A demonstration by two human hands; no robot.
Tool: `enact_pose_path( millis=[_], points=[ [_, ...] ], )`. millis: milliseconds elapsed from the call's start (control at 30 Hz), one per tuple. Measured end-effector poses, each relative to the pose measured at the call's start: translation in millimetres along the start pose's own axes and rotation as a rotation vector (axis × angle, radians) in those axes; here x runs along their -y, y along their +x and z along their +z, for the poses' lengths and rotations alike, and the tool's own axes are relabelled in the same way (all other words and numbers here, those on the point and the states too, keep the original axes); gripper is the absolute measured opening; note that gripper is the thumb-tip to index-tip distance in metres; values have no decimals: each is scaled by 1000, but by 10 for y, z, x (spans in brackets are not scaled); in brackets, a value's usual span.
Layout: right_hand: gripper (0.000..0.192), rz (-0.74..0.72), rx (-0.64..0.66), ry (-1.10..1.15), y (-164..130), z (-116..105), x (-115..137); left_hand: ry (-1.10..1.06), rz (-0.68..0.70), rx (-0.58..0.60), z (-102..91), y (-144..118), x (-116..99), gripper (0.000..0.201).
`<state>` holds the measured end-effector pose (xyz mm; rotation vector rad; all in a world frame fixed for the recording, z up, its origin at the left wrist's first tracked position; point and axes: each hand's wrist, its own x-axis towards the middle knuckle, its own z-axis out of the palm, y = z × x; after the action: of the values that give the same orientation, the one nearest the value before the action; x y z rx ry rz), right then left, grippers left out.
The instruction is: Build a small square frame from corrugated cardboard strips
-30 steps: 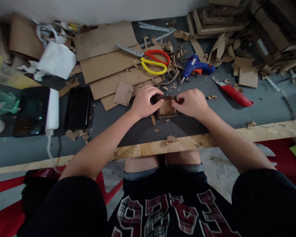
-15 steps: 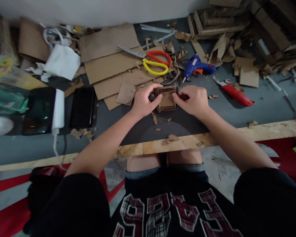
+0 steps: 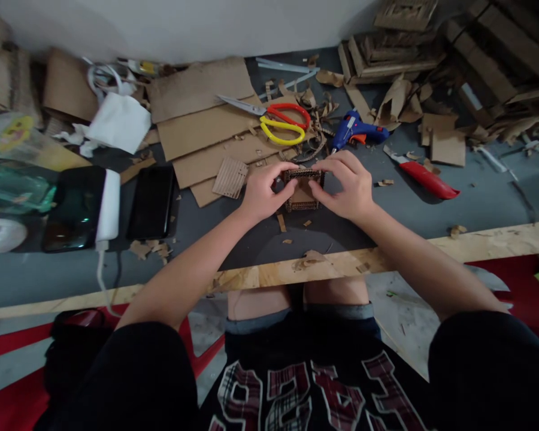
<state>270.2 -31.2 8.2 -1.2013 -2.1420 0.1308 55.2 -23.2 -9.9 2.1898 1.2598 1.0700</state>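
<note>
A: Where is your little cardboard box [image 3: 302,190] right now?

B: You hold it between both hands, just above the grey table [image 3: 476,191], in front of the scissors [image 3: 282,121] and the blue glue gun [image 3: 357,129].

A: What are your fingers doing?

B: Your left hand [image 3: 261,193] is closed on its left side, thumb near the top edge. Your right hand [image 3: 345,185] is closed on its right side, with the fingers curled over the top.

A: How do you think it will feel?

B: It looks very light. The walls are thin, bumpy cardboard, so I think they will squash if you squeeze hard. Hold it by the side walls, near the corners, where it seems strongest.

A: Is it slippery?

B: Probably not. The rough cardboard should be easy for you to grip.
</note>
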Motion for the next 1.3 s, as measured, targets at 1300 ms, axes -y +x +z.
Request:
enact_pose_path(
  millis=[1300],
  points=[
    [13,-298,-245,-47,14,91,-45,18,175,-35,31,1,52,28]
  ],
)
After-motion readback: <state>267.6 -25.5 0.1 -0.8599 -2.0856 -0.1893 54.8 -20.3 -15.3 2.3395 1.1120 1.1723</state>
